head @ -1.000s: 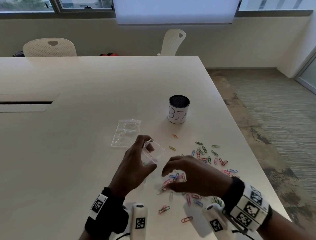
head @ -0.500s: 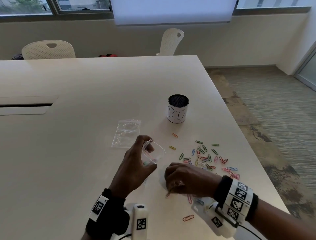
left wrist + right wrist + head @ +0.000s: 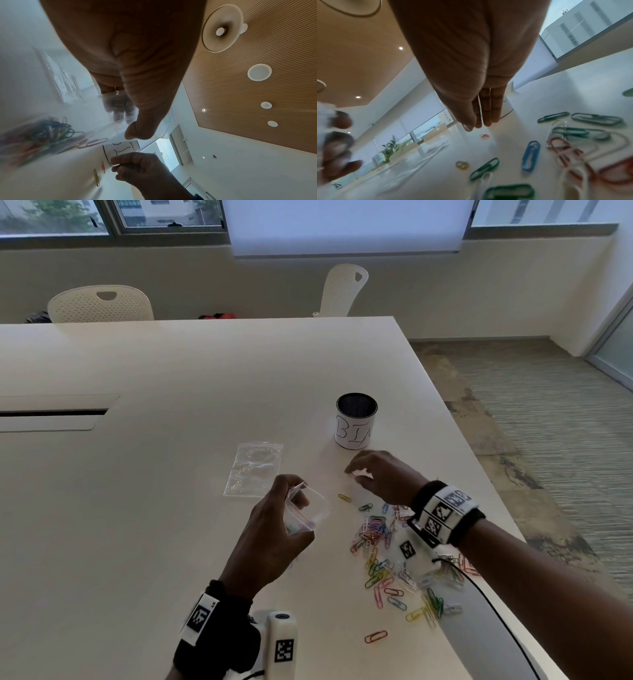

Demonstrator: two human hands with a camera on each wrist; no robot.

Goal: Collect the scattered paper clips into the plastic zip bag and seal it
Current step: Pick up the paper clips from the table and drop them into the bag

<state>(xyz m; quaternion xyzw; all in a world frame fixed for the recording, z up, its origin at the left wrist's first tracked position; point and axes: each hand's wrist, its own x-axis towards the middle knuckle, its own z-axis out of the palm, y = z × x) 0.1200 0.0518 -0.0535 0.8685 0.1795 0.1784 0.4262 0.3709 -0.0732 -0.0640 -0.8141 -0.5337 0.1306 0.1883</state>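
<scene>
Five left fingers (image 3: 294,501) pinch zip bag (image 3: 310,508).

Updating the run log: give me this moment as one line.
left hand: holds zip bag open | right hand: open, reaching near bin | paper clips: most on table | unsealed

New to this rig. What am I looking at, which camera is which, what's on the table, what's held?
No robot: a person works bare-handed, with a camera on the head and one on each wrist. The head view looks down at the table; each wrist view looks along its own hand.

On the table lie scattered clips, a spare bag and a cup with writing on it.

The left hand holds an open zip bag with some clips already inside. The right hand reaches toward an orange clip near the cup, fingers close together, holding nothing visible.
</scene>
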